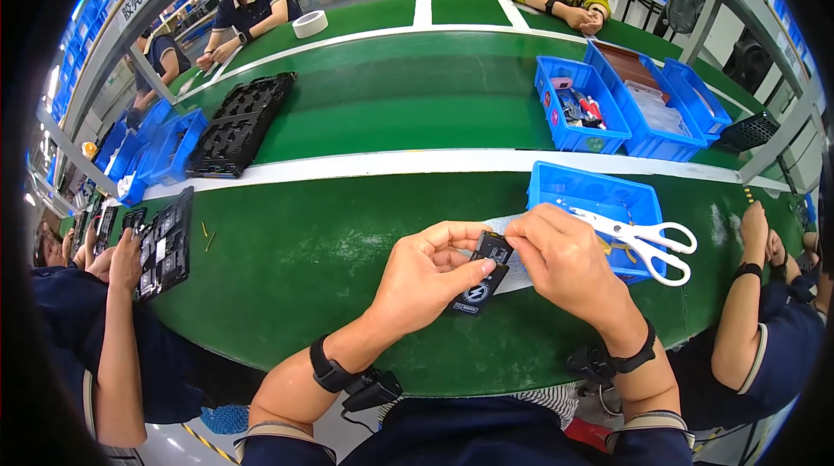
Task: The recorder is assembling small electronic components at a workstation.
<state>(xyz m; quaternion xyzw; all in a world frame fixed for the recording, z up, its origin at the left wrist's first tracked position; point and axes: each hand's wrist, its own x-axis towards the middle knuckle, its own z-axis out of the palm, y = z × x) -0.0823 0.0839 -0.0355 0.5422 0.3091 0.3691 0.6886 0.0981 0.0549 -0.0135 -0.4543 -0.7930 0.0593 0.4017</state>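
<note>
Between the thumb and fingers of my left hand is a flat black battery with white print on its face. It is tilted, with its upper end leaning away to the right. My right hand is closed in a pinch at that upper end, right by an orange-edged strip. Whatever lies between its fingertips is too small to make out. A pale greyish sheet shows behind the battery and under my right hand. White-handled scissors lie across a blue bin just beyond my right hand.
Farther right stand blue bins with tools and parts. Black trays lie at the left, with a tape roll beyond. Two thin yellowish strips rest on the green table. Co-workers' hands work at both sides.
</note>
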